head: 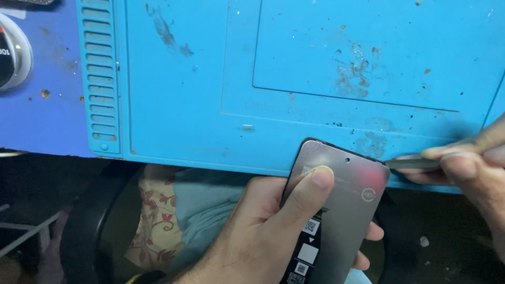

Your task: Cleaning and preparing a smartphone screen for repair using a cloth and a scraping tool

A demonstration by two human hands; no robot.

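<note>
My left hand [265,231] grips a dark smartphone [344,205], thumb pressed across its glossy screen, fingertips wrapped round the right edge. The phone tilts over the front edge of a blue silicone work mat [210,105]. A protective film with small printed stickers covers the screen. My right hand [473,168] comes in from the right, pinching a thin flat metal tool [413,163]. The tool's tip touches the phone's upper right edge.
The mat is stained and has a ribbed slot strip [97,79] along its left side. A round dial-like object [10,52] sits at the far left. Below the table edge lie floral cloth [155,221] and light blue fabric [202,202], with dark floor beyond.
</note>
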